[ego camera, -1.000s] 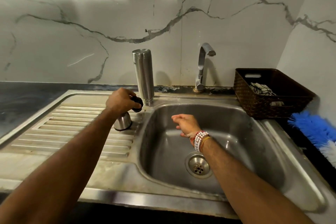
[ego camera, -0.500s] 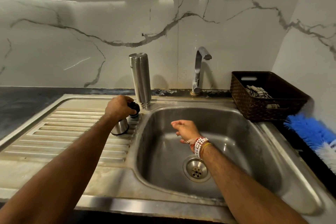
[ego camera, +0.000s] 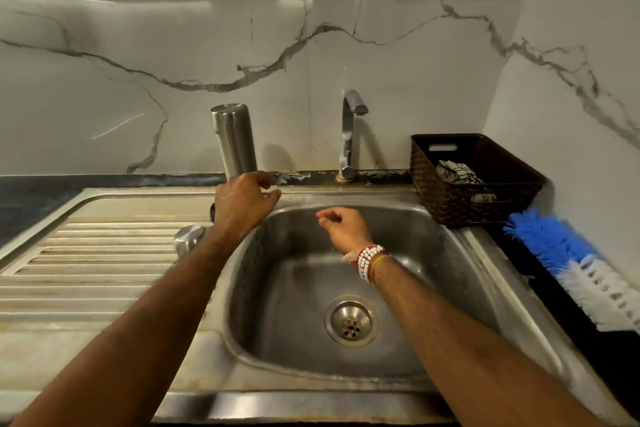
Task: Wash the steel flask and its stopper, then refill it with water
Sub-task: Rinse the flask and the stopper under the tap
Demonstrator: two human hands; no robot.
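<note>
Head camera, looking down at a steel sink unit. The steel flask (ego camera: pixel 234 142) stands inverted at the back edge of the drainboard (ego camera: pixel 104 253), just left of the basin's (ego camera: pixel 433 288) back left corner, its closed base on top. It is a plain brushed cylinder, tall and narrow; whether it is wet cannot be told. The left hand (ego camera: pixel 242 204) reaches low in front of it, fingers loosely curled and open, gripping nothing visible. A small steel cup-like cap (ego camera: pixel 188 239) lies on the drainboard beside the forearm. A dark piece behind the hand may be the stopper, mostly hidden. The right hand (ego camera: pixel 341 227) hovers above the basin, loosely curled, empty. The tap (ego camera: pixel 349 135) is not running. Washing appears finished; refilling and closing seem left.
</note>
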